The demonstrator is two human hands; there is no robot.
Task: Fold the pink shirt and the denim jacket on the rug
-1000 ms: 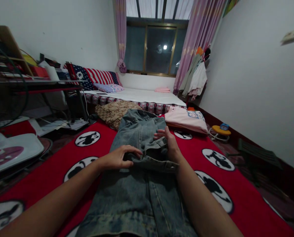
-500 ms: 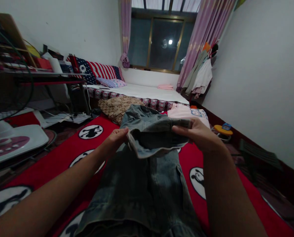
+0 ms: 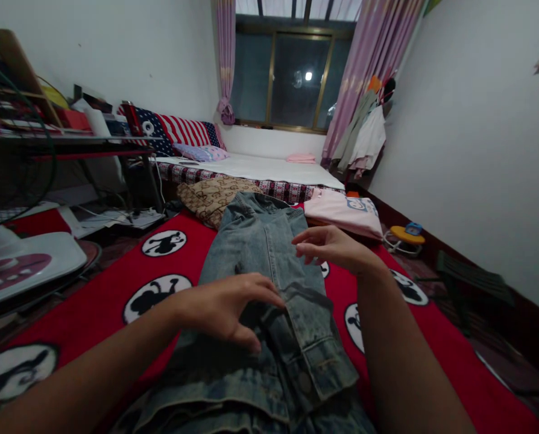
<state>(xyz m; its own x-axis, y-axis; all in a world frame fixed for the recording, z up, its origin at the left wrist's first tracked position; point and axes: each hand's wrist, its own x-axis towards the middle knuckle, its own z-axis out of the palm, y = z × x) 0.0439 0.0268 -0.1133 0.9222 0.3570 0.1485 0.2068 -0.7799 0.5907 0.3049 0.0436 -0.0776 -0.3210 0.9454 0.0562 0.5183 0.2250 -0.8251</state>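
A faded blue denim jacket [image 3: 246, 241] lies spread lengthwise on the red blanket [image 3: 102, 295]. One sleeve [image 3: 303, 325] is folded down over the body of the jacket, its buttoned cuff at the front right. Just over the jacket's middle, beside the folded sleeve, is my left hand [image 3: 233, 304], thumb and fingers apart and nothing in them. My right hand [image 3: 330, 247] hovers above the jacket's right side with loosely bent, parted fingers, holding nothing. Part of the jacket beneath the left hand is hidden.
Behind the jacket lie a brown patterned cushion [image 3: 217, 196] and a folded pink garment [image 3: 342, 212]. A bed [image 3: 251, 164] stands under the window. A cluttered desk [image 3: 84, 141] is at left. At right are a yellow stool [image 3: 405, 236] and a dark green folding stool [image 3: 472, 277].
Both hands have let go of the denim sleeve they held stretched between them. It now lies on the jacket. My left hand has moved nearer and to the right; my right hand has shifted slightly left.
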